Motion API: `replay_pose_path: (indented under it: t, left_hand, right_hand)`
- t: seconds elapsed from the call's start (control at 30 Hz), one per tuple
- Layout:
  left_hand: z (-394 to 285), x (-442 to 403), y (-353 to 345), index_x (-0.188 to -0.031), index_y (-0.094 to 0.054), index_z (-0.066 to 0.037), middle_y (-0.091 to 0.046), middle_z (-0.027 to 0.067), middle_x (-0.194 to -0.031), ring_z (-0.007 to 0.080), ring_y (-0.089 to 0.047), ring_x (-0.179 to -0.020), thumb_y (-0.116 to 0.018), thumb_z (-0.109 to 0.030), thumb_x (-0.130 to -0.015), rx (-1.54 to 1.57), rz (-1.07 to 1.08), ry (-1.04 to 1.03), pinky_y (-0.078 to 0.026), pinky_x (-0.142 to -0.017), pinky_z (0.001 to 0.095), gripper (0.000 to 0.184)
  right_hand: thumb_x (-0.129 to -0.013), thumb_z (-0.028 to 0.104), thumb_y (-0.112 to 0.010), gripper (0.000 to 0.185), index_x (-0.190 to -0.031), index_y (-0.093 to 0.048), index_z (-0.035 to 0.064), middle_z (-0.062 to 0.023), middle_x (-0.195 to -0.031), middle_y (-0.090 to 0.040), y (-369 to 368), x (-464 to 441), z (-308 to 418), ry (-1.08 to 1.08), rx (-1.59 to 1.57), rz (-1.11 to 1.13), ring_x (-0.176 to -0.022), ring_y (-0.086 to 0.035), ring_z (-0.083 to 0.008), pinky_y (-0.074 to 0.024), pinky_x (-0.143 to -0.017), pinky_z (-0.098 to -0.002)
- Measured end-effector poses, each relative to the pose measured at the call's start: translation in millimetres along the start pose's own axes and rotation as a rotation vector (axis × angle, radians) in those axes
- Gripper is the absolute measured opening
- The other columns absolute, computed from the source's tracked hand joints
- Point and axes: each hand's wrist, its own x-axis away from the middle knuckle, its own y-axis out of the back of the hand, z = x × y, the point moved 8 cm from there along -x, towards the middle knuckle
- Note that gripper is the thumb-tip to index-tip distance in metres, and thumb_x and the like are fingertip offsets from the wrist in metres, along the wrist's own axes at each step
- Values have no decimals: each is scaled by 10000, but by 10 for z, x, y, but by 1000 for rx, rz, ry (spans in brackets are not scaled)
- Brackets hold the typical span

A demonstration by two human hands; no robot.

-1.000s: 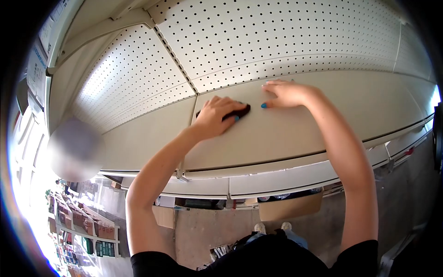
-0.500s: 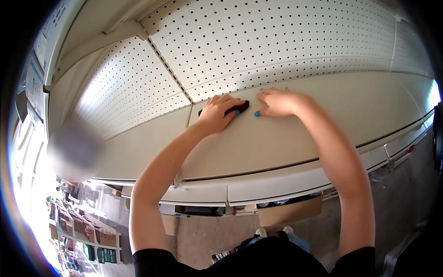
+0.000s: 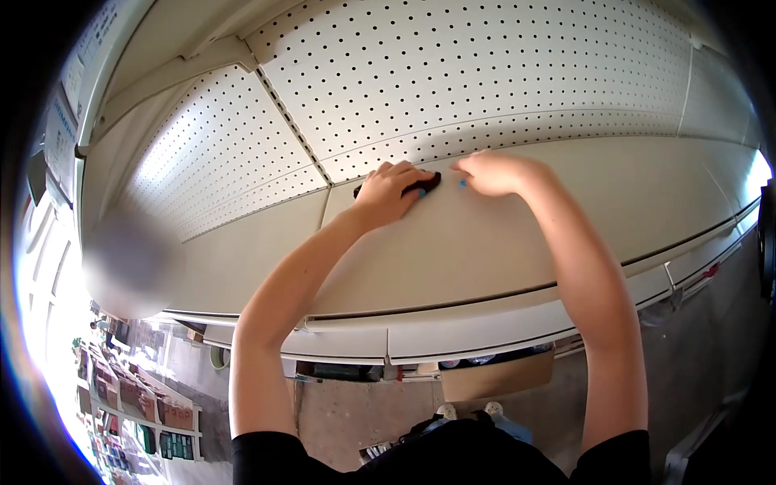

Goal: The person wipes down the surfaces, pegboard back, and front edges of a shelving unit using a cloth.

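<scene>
A dark, rounded oblong object [image 3: 432,183] lies flat on the pale shelf [image 3: 453,250], close to the back panel. My left hand [image 3: 387,192] is closed over it, pressing it to the shelf, with the thumb along its near side. Both of its ends stick out past my fingers; its exact kind I cannot make out. Just to the right, my right hand [image 3: 497,173] is at the shelf surface near the panel's foot. Its thumb and forefinger are apart, the other fingers partly bent and hidden, and it holds nothing visible.
A perforated back panel [image 3: 485,73] rises behind the shelf, with a slotted upright [image 3: 291,121] at its left. Under the front edge sits an open cardboard box [image 3: 497,378]. Stocked shelving [image 3: 145,396] stands at lower left. A blurred round patch covers part of the left side.
My right hand's fingers have drawn in, from spread to more bent. My left hand and the dark object have shifted very slightly right. The view has tilted a little.
</scene>
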Motion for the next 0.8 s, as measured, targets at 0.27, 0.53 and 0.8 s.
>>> replay_pose_path:
  t: [0.27,0.53,0.8]
  left_hand:
    - [-904,741,329,-1191,-613,-196,-591,-1,-1136,238,-519,-1034,-663,-5,-713,82,75,-274,-420,-954,391,517]
    - [-522,192,109,-1214,-590,-207,-588,8,-1153,253,-531,-1048,-630,-40,-782,-25,-51,-207,-437,-937,394,465]
    - [-4,-572,-241,-1223,-574,-272,-563,-27,-1134,231,-521,-1088,-580,-185,-880,-59,1,-78,-438,-931,383,354]
  right_hand:
    - [-940,112,-434,422,-1358,-451,170,-55,-1429,-404,-41,157,67,-32,-17,47,-1277,-422,-267,-400,-1025,-405]
    - [-918,85,-427,445,-1353,-452,173,-33,-1426,-407,-4,83,-160,-142,43,-24,-1269,-433,-240,-412,-1017,-393]
    - [-918,87,-423,433,-1337,-466,187,-31,-1386,-434,109,180,-264,-177,59,-53,-1245,-451,-233,-427,-995,-394]
